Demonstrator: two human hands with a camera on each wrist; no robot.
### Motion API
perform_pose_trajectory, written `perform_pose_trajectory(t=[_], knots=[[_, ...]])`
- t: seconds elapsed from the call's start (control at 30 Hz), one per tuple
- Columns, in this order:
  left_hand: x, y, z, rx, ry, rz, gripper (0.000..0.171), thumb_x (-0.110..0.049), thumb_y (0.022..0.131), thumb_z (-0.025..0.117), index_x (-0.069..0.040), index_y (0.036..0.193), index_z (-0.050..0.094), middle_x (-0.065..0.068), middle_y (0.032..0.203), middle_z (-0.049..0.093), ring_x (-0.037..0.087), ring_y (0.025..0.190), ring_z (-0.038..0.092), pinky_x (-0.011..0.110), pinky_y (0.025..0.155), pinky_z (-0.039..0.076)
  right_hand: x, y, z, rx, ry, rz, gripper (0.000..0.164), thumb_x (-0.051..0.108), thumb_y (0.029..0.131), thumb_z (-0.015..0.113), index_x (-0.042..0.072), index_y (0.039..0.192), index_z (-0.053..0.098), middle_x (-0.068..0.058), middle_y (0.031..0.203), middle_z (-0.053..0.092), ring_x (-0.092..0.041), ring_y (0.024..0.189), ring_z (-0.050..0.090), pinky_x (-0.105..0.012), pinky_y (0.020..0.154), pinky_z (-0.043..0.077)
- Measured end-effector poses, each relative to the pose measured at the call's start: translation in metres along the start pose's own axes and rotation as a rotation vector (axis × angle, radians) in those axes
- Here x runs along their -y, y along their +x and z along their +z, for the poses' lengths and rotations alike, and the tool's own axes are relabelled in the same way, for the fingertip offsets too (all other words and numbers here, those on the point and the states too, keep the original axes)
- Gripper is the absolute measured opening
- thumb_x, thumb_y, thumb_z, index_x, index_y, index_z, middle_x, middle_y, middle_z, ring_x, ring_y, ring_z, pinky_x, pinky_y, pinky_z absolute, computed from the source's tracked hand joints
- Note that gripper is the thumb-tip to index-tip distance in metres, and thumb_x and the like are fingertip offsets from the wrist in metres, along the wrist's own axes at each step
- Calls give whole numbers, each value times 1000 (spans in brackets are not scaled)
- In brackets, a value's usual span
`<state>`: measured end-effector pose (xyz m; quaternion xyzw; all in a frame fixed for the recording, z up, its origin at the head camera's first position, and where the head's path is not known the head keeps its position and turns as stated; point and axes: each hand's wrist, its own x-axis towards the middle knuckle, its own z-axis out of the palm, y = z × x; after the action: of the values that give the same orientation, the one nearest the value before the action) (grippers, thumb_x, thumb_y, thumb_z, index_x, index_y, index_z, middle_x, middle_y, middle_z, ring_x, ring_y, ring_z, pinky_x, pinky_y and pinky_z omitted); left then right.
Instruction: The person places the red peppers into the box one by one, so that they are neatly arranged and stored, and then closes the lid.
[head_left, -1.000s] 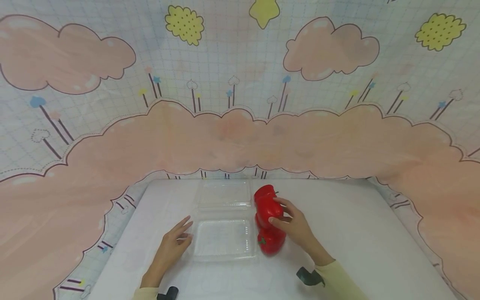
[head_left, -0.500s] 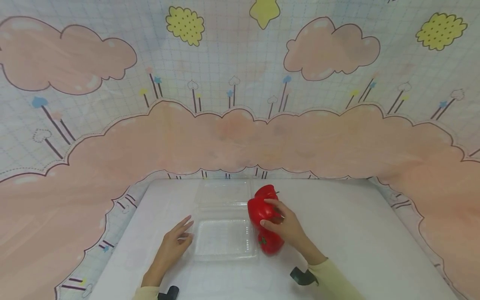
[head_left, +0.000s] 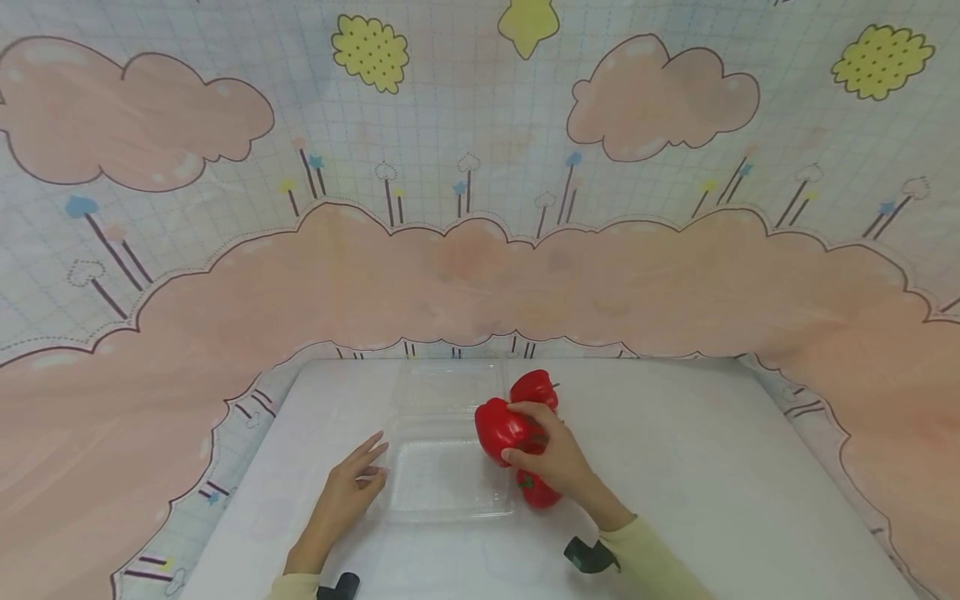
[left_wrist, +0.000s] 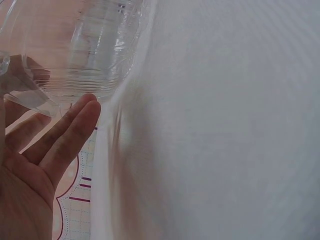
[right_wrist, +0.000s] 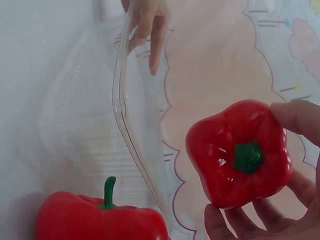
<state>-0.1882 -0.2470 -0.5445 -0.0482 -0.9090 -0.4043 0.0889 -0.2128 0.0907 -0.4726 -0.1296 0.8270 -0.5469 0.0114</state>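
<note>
My right hand (head_left: pixel 553 454) grips a red bell pepper (head_left: pixel 495 429) between thumb and fingers, above the right edge of a clear plastic clamshell box (head_left: pixel 442 515). In the right wrist view the held pepper (right_wrist: pixel 212 145) turns its green stem end to the camera, and another red pepper (right_wrist: pixel 100 222) lies below. My left hand (head_left: pixel 347 483) stays by the box's left side, fingers extended; its fingertips (left_wrist: pixel 91 107) are right at the plastic wall (left_wrist: pixel 75 82). The box lies open, its lid half (head_left: pixel 450 390) folded away towards the back.
Right of the box, one red pepper (head_left: pixel 532 387) lies at the back and another (head_left: pixel 538 493) nearer the front, partly behind my right hand. They rest on a white table (head_left: pixel 712 467). A cloud-patterned cloth (head_left: pixel 480 283) hangs behind it.
My right hand has carried the pepper leftwards, from the row of peppers to over the box's right edge. The left hand has kept its place.
</note>
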Motion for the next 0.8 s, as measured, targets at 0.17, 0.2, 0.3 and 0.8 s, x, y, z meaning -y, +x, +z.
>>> perform_pose_trajectory(t=[0.17,0.2,0.3,0.8], knots=[[0,-1,0,-15,-10,16,48,-7,88,68,-5,135,59,9,150,49,26,100,70,26,82,61,-1,2,7,20,10,-19,65,19,74,84,30,131,55,-3,137,52,-31,126,49,-47,87,60],[0,-1,0,-15,-12,16,47,-7,88,68,-5,134,59,9,151,49,26,100,70,26,82,61,-2,2,9,24,15,-19,65,19,74,84,30,131,54,-3,137,52,-32,126,49,-47,87,60],[1,-1,0,-14,-11,13,47,-7,88,68,-5,134,59,8,151,48,26,100,70,26,82,61,-2,3,14,38,12,-9,66,20,74,84,32,132,54,-2,137,52,-30,126,49,-44,87,61],[0,-1,0,-19,-12,17,47,-6,88,68,-5,134,60,8,151,49,26,99,70,26,81,61,-1,9,40,134,104,13,68,24,75,84,28,135,51,-4,138,53,-28,126,49,-39,89,60]])
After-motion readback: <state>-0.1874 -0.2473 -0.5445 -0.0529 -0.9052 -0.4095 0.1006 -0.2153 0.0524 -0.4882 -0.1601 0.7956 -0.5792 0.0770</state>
